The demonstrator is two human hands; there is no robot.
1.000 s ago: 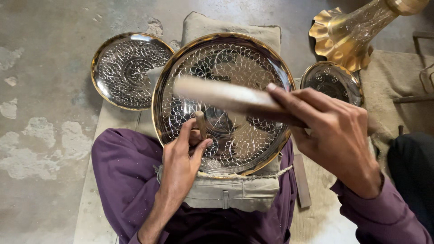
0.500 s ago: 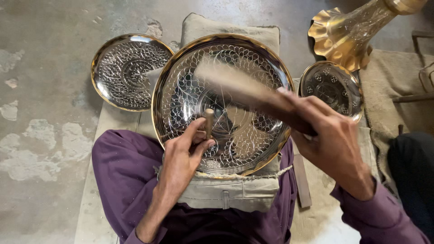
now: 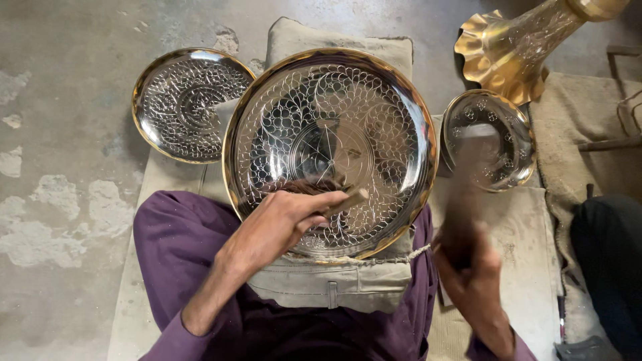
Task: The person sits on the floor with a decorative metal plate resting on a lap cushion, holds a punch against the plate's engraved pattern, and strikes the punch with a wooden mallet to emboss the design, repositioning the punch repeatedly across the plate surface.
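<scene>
A large round engraved metal tray [image 3: 374, 87] with a gold rim rests on a cloth pad over my lap. My left hand [image 3: 284, 224] lies on its near edge and grips a small chisel-like punch [image 3: 348, 198], its tip lying across the tray's pattern. My right hand [image 3: 471, 267] is to the right of the tray, off its rim, blurred with motion. It holds a dark wooden mallet or stick [image 3: 468, 194] that points up and away from me.
A smaller engraved plate [image 3: 190, 100] lies on the concrete floor at the upper left. Another small engraved dish [image 3: 491, 137] sits right of the tray, below a fluted brass vase [image 3: 518, 50]. A person's dark-clothed leg [image 3: 605, 267] is at the right edge.
My right hand swung the stick off the tray to the right and down. My left hand shifted the punch lower on the tray and tilted it flatter.
</scene>
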